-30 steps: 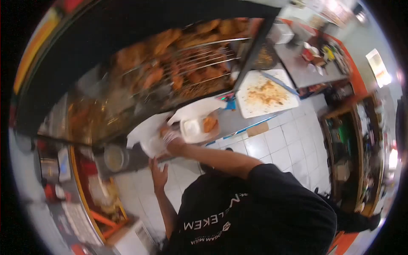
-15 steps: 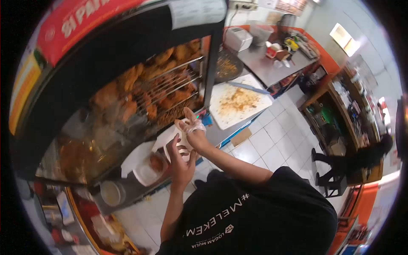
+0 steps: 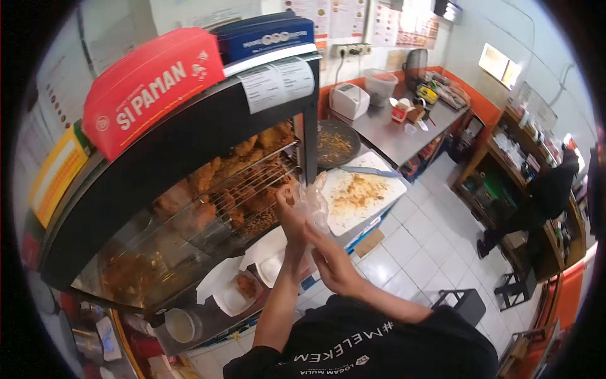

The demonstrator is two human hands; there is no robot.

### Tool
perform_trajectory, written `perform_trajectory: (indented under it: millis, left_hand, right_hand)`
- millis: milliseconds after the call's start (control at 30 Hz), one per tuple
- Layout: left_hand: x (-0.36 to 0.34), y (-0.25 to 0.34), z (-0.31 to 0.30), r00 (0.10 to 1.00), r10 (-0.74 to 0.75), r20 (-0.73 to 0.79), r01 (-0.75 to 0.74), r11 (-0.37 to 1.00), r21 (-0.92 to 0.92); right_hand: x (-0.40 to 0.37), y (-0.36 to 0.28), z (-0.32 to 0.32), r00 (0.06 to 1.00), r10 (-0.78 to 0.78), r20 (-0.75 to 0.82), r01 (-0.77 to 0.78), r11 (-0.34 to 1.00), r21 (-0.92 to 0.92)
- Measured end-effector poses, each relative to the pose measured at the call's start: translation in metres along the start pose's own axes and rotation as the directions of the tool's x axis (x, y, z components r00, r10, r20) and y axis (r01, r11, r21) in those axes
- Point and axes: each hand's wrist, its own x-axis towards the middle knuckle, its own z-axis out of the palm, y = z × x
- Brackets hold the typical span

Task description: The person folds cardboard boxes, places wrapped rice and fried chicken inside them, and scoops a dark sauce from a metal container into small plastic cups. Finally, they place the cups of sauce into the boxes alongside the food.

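Note:
My left hand [image 3: 291, 218] is raised in front of the display case, its fingers closed on a clear plastic glove [image 3: 312, 208]. Just below the glove is my right hand [image 3: 338, 268], bare, with its fingers stretched toward the glove's lower edge. Under my hands, on the counter, stands an opened white takeaway box [image 3: 233, 298] with a brown piece of fried chicken [image 3: 246, 286] in it. Beside it is a second white box [image 3: 252, 256] with a white mound [image 3: 273, 268] inside, partly behind my left forearm.
The glass display case [image 3: 208, 120] holds fried chicken on a rack. To its right are a crumb-covered white board [image 3: 334, 218] with a knife [image 3: 372, 171], and a dark pan [image 3: 334, 142]. A white tub [image 3: 183, 325] stands at lower left. A person [image 3: 536, 196] is near the shelves.
The plastic glove, earlier around my right hand, is now in my left hand's fingers. My right hand has moved down and is bare. The view has tilted upward.

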Motion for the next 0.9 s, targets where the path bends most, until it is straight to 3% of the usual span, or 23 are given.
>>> perform_trajectory:
  millis: [33, 67, 100, 133, 200, 233, 267, 300, 367, 400, 433, 467, 500, 533, 567, 600, 633, 667, 700, 733, 833, 900]
  left_hand:
    - [0.003, 0.004, -0.006, 1.0, 0.016, 0.0, -0.016, 0.995, 0.103]
    - [0.001, 0.01, -0.014, 1.0, 0.027, 0.005, -0.027, 0.979, 0.203]
    - [-0.003, 0.014, -0.022, 0.999, 0.03, 0.014, -0.033, 0.953, 0.303]
    - [-0.009, 0.013, -0.024, 0.997, -0.014, 0.071, -0.001, 0.979, 0.205]
    - [-0.027, 0.012, -0.024, 0.977, -0.084, 0.196, 0.083, 0.996, 0.011]
    - [-0.037, 0.018, -0.029, 0.953, -0.063, 0.297, 0.079, 0.996, -0.043]
    - [-0.043, 0.036, -0.037, 0.919, -0.126, 0.374, 0.107, 0.992, 0.07]
    - [-0.05, 0.036, -0.048, 0.902, -0.163, 0.399, 0.15, 0.987, 0.062]
    - [-0.069, 0.017, -0.078, 0.886, -0.261, 0.382, 0.254, 0.965, 0.07]
    - [-0.076, 0.001, -0.096, 0.884, -0.316, 0.345, 0.308, 0.948, 0.081]
    - [-0.073, 0.01, -0.114, 0.981, -0.059, 0.187, 0.023, 0.982, 0.189]
    - [-0.071, 0.012, -0.136, 0.993, -0.078, 0.085, 0.045, 0.939, 0.34]
    - [-0.064, 0.018, -0.154, 1.0, 0.03, 0.005, -0.029, 0.925, 0.378]
    - [-0.05, 0.027, -0.168, 0.988, 0.142, -0.066, -0.1, 0.898, 0.428]
    - [-0.037, 0.037, -0.177, 0.966, 0.249, -0.074, -0.172, 0.829, 0.533]
    - [-0.024, 0.044, -0.185, 0.934, 0.353, -0.064, -0.237, 0.741, 0.629]
    - [-0.009, 0.044, -0.192, 0.905, 0.423, -0.039, -0.288, 0.678, 0.676]
    - [0.009, 0.043, -0.197, 0.868, 0.496, -0.003, -0.347, 0.61, 0.713]
    - [0.022, 0.041, -0.201, 0.822, 0.568, 0.043, -0.411, 0.538, 0.736]
    - [0.03, 0.036, -0.204, 0.817, 0.572, 0.07, -0.399, 0.475, 0.785]
    - [0.056, -0.002, -0.216, 0.814, 0.551, 0.185, -0.365, 0.237, 0.9]
    - [0.069, -0.013, -0.203, 0.772, 0.611, 0.173, -0.341, 0.168, 0.925]
  right_hand:
    - [-0.002, -0.008, -0.016, 0.989, -0.055, 0.135, 0.061, 0.997, -0.036]
    - [-0.001, -0.017, -0.025, 0.992, -0.098, -0.083, 0.088, 0.99, -0.112]
    - [0.003, -0.021, -0.031, 0.978, -0.03, -0.208, 0.006, 0.993, -0.115]
    - [0.011, -0.022, -0.035, 0.943, 0.038, -0.33, -0.078, 0.991, -0.108]
    - [0.022, 0.012, -0.032, 0.948, 0.241, -0.208, -0.207, 0.963, 0.173]
    - [0.019, 0.05, -0.03, 0.931, 0.366, 0.005, -0.341, 0.861, 0.378]
    - [0.023, 0.091, -0.027, 0.91, 0.411, 0.053, -0.4, 0.837, 0.372]
    - [0.031, 0.118, -0.028, 0.92, 0.391, -0.023, -0.376, 0.898, 0.227]
    - [0.055, 0.158, -0.042, 0.863, 0.503, 0.047, -0.505, 0.853, 0.133]
    - [0.063, 0.188, -0.051, 0.874, 0.47, 0.121, -0.47, 0.882, -0.025]
    - [0.071, 0.225, -0.058, 0.947, 0.281, 0.155, -0.219, 0.919, -0.327]
    - [0.089, 0.246, -0.057, 0.906, 0.401, 0.133, -0.313, 0.848, -0.427]
    - [0.104, 0.306, -0.051, 0.912, 0.378, 0.158, -0.289, 0.867, -0.407]
    - [0.129, 0.311, -0.043, 0.925, 0.364, 0.109, -0.266, 0.825, -0.499]
    - [0.143, 0.391, -0.032, 0.977, 0.049, 0.206, 0.066, 0.855, -0.515]
    - [0.158, 0.324, -0.026, 0.959, 0.263, 0.107, -0.23, 0.941, -0.249]
    - [0.172, 0.348, -0.023, 0.977, -0.111, 0.183, 0.17, 0.921, -0.349]
    - [0.191, 0.345, -0.028, 0.934, -0.31, 0.176, 0.357, 0.819, -0.449]
    - [0.21, 0.343, -0.029, 0.994, -0.105, 0.027, 0.109, 0.943, -0.314]
    - [0.222, 0.311, -0.039, 0.987, 0.134, -0.09, -0.146, 0.979, -0.14]
    - [0.23, 0.197, -0.075, 0.942, 0.118, -0.314, -0.103, 0.993, 0.064]
    - [0.232, 0.117, -0.089, 0.895, -0.014, -0.445, 0.119, 0.971, 0.209]
